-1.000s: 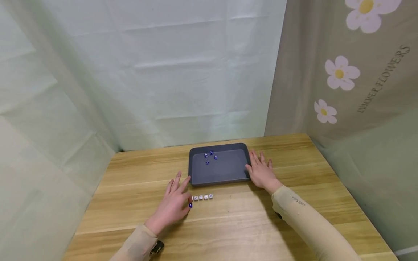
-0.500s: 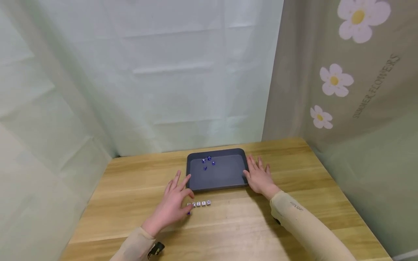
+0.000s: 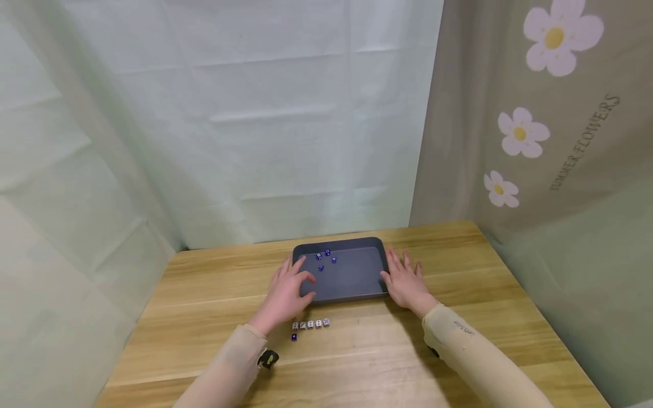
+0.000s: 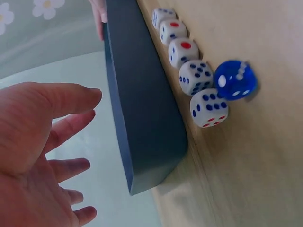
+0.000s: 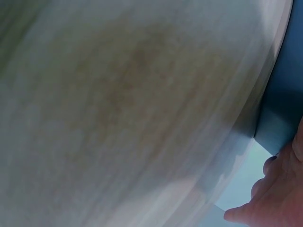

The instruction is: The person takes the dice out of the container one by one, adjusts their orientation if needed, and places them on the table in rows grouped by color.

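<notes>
My left hand (image 3: 284, 296) hovers over the left front corner of a dark grey tray (image 3: 353, 276), thumb and forefinger apart and nothing between them. Inside the tray, toward its back left, lie several blue dice (image 3: 334, 260). A row of several white dice (image 3: 310, 324) runs along the table in front of the tray. One blue die (image 4: 235, 80) sits on the near side of the row, at its left end. At the tray's right side my right hand (image 3: 406, 284) rests with fingers extended against the wall; the right wrist view shows only part of it.
The wooden table (image 3: 204, 317) ends at a pale hanging cloth (image 3: 285, 141) behind the tray. A brownish cloth with printed white flowers (image 3: 523, 134) hangs on the right. Bare wood lies left of the tray.
My left hand has let go of the blue die beside the white row and moved forward and right to the tray's corner. My right hand stays at the tray's side.
</notes>
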`<action>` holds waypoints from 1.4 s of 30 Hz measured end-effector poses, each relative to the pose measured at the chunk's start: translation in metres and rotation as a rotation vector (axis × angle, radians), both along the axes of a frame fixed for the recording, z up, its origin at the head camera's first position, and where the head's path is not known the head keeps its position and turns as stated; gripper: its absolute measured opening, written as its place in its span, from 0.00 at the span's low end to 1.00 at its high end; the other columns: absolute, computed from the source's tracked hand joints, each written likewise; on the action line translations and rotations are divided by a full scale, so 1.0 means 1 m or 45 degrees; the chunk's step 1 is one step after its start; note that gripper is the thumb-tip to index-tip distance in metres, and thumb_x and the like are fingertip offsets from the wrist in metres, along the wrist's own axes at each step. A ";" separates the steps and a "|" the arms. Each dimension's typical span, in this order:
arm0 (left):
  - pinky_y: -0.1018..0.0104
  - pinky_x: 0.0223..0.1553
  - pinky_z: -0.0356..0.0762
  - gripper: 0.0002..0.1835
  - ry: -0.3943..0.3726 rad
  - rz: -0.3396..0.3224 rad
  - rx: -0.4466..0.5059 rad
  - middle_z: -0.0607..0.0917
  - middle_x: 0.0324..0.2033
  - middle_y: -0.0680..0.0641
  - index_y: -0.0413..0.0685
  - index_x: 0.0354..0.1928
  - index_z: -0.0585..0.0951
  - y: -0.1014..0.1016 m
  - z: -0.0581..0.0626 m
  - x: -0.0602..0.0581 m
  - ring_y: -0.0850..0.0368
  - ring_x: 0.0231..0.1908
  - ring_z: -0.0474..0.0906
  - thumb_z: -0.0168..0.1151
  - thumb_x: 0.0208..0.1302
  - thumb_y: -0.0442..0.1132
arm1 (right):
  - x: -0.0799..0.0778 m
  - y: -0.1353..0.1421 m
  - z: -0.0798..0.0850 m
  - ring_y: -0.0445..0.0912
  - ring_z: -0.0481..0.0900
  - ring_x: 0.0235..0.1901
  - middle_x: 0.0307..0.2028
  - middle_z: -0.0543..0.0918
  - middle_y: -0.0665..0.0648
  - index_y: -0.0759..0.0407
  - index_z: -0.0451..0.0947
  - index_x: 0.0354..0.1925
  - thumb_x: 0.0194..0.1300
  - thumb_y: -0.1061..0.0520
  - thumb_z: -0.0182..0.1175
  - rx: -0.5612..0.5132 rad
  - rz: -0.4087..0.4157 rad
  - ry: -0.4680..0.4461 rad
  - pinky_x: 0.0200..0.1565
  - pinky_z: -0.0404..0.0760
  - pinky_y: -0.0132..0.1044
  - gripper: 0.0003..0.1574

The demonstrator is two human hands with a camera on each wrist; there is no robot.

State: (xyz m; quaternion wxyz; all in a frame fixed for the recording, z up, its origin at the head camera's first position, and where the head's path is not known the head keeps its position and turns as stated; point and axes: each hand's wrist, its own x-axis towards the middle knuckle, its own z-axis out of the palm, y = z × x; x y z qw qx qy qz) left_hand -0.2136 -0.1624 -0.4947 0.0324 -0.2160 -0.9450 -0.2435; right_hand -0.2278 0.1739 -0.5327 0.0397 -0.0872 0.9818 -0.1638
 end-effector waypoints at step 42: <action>0.32 0.78 0.49 0.10 -0.097 0.320 -0.324 0.63 0.79 0.32 0.49 0.47 0.89 0.049 -0.017 -0.068 0.28 0.82 0.38 0.72 0.69 0.45 | -0.003 0.001 -0.004 0.66 0.33 0.84 0.86 0.41 0.60 0.59 0.37 0.87 0.88 0.43 0.39 -0.036 -0.017 -0.010 0.75 0.37 0.76 0.43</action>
